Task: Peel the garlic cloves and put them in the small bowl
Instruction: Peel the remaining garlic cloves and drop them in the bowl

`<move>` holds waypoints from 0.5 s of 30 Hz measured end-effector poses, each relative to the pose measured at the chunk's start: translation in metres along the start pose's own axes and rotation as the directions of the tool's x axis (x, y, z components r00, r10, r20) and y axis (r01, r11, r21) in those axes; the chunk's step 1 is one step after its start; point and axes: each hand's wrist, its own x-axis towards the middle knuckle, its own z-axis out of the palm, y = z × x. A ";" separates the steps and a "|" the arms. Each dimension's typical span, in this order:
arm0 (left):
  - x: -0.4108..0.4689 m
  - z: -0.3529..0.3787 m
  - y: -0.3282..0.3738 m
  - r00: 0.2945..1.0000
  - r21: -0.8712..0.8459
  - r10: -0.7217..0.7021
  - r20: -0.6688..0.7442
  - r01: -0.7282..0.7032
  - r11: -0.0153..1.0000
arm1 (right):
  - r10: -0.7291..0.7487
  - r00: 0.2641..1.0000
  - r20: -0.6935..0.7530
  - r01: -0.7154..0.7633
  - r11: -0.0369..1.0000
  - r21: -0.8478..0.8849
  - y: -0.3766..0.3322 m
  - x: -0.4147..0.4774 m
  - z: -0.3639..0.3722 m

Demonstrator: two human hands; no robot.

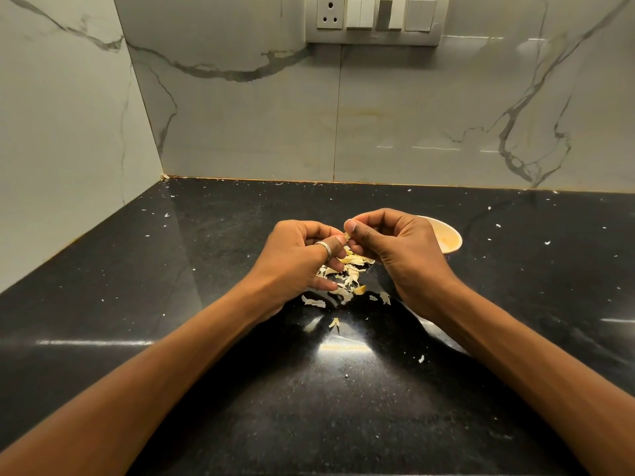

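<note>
A: What lay nearest the camera?

B: Bare black counter (206, 389), with a few stray flakes on it. Closer to the small bowl (450, 237), to its left and on the camera's side of it, was a heap of garlic skins (347, 280).

A: And the hands?

B: Both were above that heap, just left of the bowl. The left hand (295, 259) and the right hand (398, 245) were curled, fingertips meeting, pinching one garlic clove (347, 236) between them. Only a pale sliver of it showed, so I could not tell how much skin clung to it.

A: How far along was the job?

B: Well along, I judged. The heap of skins spoke for several cloves done, and something yellowish lay in the bowl. The right hand hid much of the bowl, though, so I could not count. The clove in hand was not yet in the bowl. A yellowish lump in the heap might have been another clove waiting; I could not be sure.

A: Beyond the bowl?

B: The marble wall (412, 115), and high above it a switch panel (374, 18).
</note>
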 end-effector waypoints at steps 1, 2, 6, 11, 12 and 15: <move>0.000 0.000 -0.001 1.000 0.005 0.000 -0.007 0.000 1.000 | 0.004 1.000 -0.004 -0.004 1.000 0.003 0.001 0.000 0.000; 0.001 0.001 -0.002 1.000 0.011 0.001 -0.013 -0.001 1.000 | 0.008 1.000 -0.009 -0.008 1.000 0.007 0.001 0.000 0.001; 0.003 0.002 -0.005 0.999 0.016 0.009 -0.033 -0.009 1.000 | 0.020 1.000 -0.018 -0.019 1.000 0.019 0.002 0.001 0.001; 0.002 0.004 -0.008 0.998 0.019 0.018 -0.057 -0.017 1.000 | 0.029 0.999 -0.029 -0.028 0.999 0.021 0.005 0.001 0.003; 0.003 0.004 -0.009 0.998 0.022 0.021 -0.064 -0.019 1.000 | 0.030 0.999 -0.031 -0.029 0.999 0.023 0.005 0.001 0.003; 0.003 0.006 -0.010 0.996 0.023 0.032 -0.078 -0.030 0.999 | 0.034 0.998 -0.045 -0.032 0.999 0.041 0.006 0.001 0.004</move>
